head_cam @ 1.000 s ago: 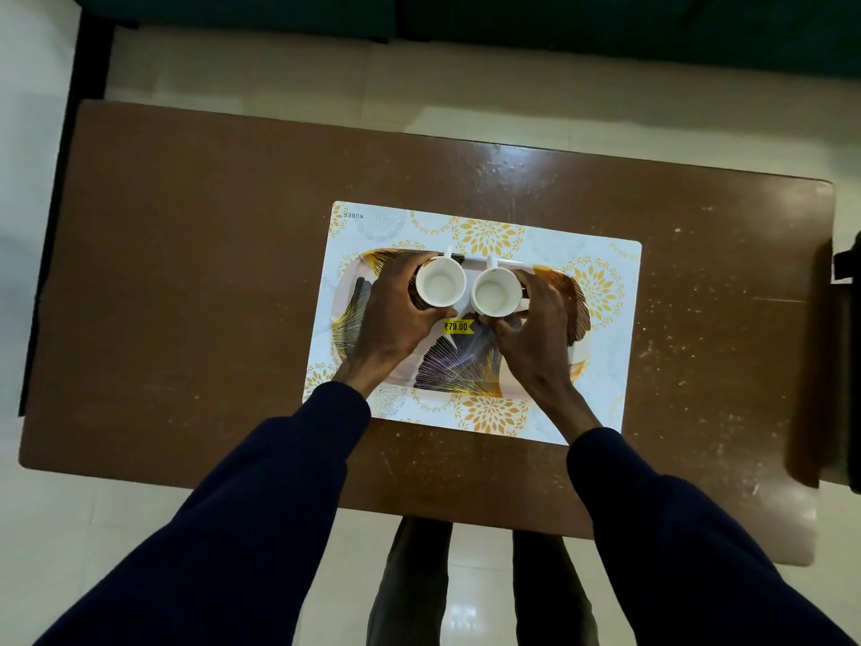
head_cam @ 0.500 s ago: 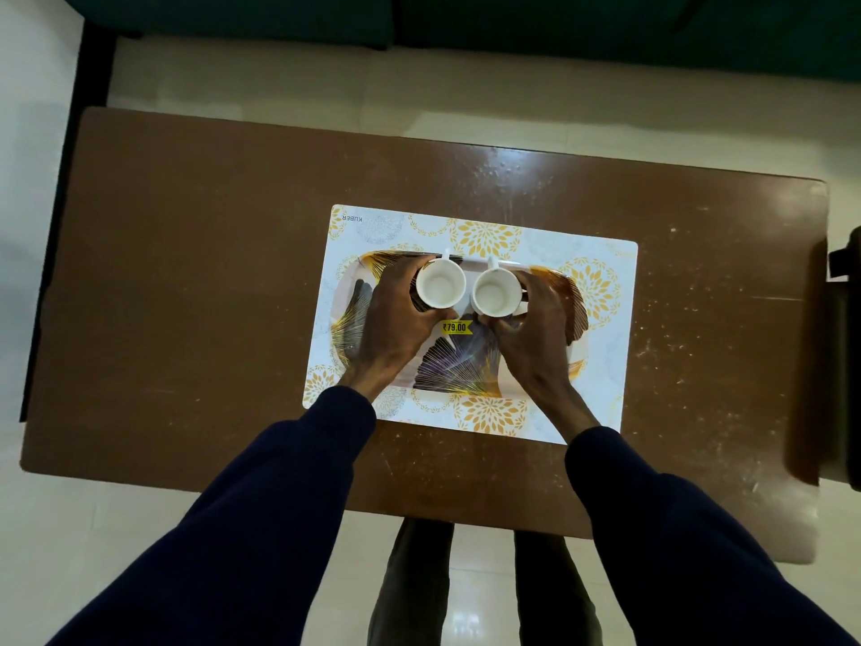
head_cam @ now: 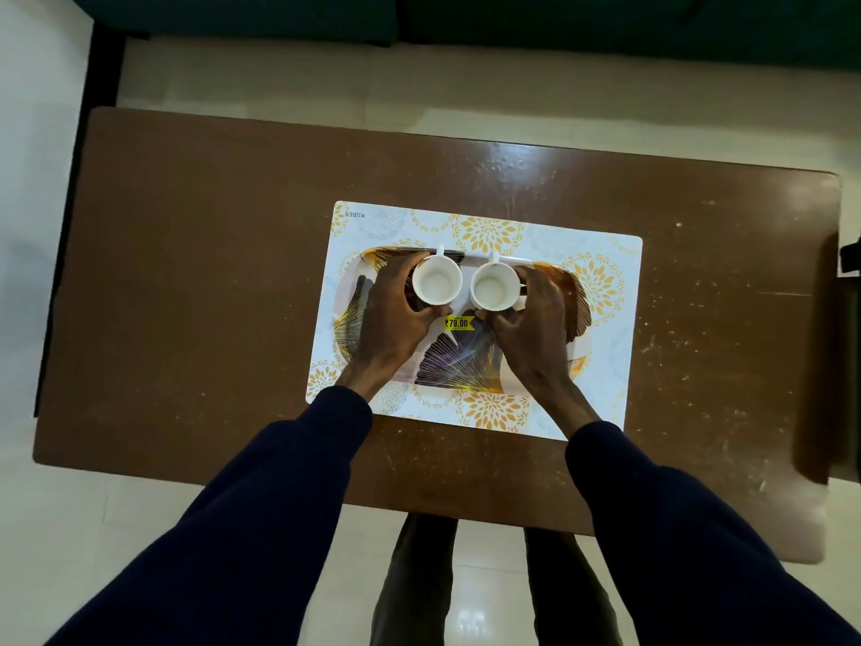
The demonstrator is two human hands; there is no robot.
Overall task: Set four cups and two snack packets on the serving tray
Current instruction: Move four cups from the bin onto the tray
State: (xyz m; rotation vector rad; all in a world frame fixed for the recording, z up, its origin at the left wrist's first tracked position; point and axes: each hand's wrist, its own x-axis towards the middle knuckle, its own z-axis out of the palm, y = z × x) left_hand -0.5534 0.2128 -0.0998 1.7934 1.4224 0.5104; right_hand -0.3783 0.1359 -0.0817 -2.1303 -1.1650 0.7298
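Note:
Two empty white cups stand side by side at the far half of a leaf-patterned serving tray (head_cam: 461, 366). My left hand (head_cam: 389, 319) wraps around the left cup (head_cam: 437, 284). My right hand (head_cam: 536, 326) wraps around the right cup (head_cam: 494, 287). Both cups point their handles away from me. A yellow price sticker (head_cam: 457, 323) sits on the tray between my hands. No snack packets or other cups are in view.
The tray lies on a white placemat (head_cam: 605, 366) with yellow flower prints, in the middle of a brown table (head_cam: 186, 296). A dark object (head_cam: 848, 258) sits at the table's right edge. A dark sofa (head_cam: 419, 16) runs beyond the far side.
Both hands keep their hold on the cups in the same spot on the tray. Only the camera view has shifted slightly.

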